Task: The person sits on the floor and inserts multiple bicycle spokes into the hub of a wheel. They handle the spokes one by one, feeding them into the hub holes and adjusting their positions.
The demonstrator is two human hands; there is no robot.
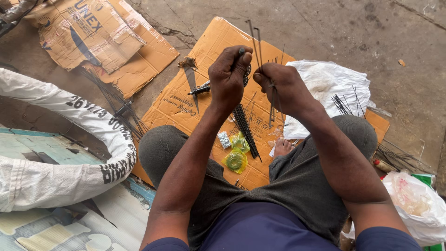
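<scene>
Head view: a person sits cross-legged on a flattened cardboard sheet (183, 104) on a concrete floor, both hands raised over the lap.
Left hand (228, 76): fingers curled fully closed around a dark wheel hub (246, 74), only partly visible behind the knuckles; lifted off the floor, probably so its far side can be reached.
Right hand (283, 86): pinched closed on a small bunch of thin metal spokes (256, 42), which stand upright above the fingers and hang below the palm; it sits just right of the left hand, nearly touching, so the spoke ends meet the hub.
Loose spokes (244, 128): a dark bundle on the cardboard between the knees, near at hand.
Yellow packets (236, 155): small bags with round parts, lying near the bundle, close to the lap.
Axle-like tool (200, 89): on the cardboard, far left of the hands.
White plastic sheet (334, 83): to the right, with more spokes at its edge.
Wrapped tyre (83, 116): white-covered, at left, well apart from the hands.
White bag (411, 200): near right, beside the knee.
</scene>
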